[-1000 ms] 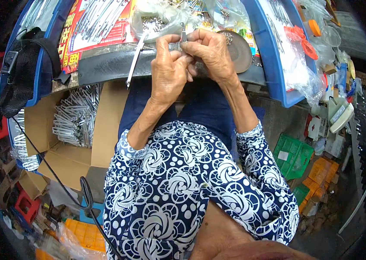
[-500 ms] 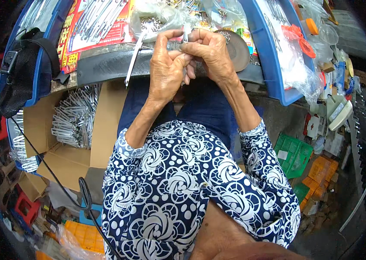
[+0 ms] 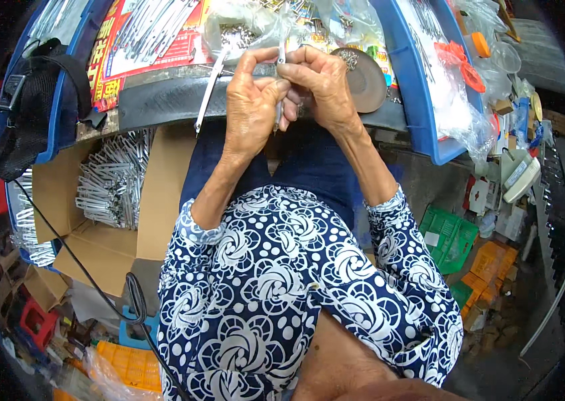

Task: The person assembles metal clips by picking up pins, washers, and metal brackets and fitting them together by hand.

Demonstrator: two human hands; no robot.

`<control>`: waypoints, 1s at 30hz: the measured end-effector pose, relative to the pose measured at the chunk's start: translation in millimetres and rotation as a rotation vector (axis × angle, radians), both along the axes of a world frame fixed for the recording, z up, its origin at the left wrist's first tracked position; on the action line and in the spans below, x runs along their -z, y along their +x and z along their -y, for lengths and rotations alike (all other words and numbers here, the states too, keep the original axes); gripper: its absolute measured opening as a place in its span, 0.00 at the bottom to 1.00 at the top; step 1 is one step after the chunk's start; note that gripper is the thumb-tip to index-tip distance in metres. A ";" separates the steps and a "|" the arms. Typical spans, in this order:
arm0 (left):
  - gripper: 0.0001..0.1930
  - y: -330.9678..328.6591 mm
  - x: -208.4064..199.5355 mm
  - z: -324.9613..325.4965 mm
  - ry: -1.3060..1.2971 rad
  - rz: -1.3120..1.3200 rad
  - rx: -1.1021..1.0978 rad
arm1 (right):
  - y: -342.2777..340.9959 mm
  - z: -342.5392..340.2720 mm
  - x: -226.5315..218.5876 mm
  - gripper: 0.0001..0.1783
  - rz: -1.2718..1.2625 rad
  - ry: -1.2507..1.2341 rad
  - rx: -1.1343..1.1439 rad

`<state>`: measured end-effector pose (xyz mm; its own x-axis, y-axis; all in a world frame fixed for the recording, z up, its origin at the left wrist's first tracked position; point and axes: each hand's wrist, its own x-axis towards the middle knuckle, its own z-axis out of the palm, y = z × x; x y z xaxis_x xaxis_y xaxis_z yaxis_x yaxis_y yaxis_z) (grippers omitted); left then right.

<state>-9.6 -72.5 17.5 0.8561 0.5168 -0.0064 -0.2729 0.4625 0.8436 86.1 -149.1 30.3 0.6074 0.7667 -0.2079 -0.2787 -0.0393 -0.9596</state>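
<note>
My left hand (image 3: 253, 103) and my right hand (image 3: 326, 87) meet over the table's near edge, fingers closed on one slim metal strip (image 3: 281, 52). The strip stands nearly upright between them, its upper end above the fingertips and its lower part showing under the left hand. My right thumb and forefinger pinch it near the top, and my left forefinger reaches its upper part. Left of my left hand, another slim metal strip (image 3: 209, 93) lies across the table edge, its near end jutting out. A brown round dish (image 3: 369, 83) with small metal parts sits beside my right hand.
Clear plastic bags (image 3: 245, 20) with small metal parts lie beyond my hands. Metal strips (image 3: 155, 30) are spread on red printed paper. Blue trays (image 3: 399, 50) flank the table. Below left, a cardboard box (image 3: 172, 180) holds many strips. A black strap bag (image 3: 35, 113) hangs at the left.
My hands have shifted slightly, still together on the strip. More of the strip's lower end now shows beneath my left hand. The whole view has moved a little.
</note>
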 end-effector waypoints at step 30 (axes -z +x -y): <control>0.20 -6.2 9.2 -5.6 -0.252 0.126 0.174 | 11.0 9.0 -3.1 0.07 -0.217 0.179 -0.112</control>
<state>-15.9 -66.9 8.3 0.9335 0.3587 -0.0033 -0.2669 0.7008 0.6615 97.0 -158.1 33.4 0.4733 0.8625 -0.1789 -0.4814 0.0832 -0.8726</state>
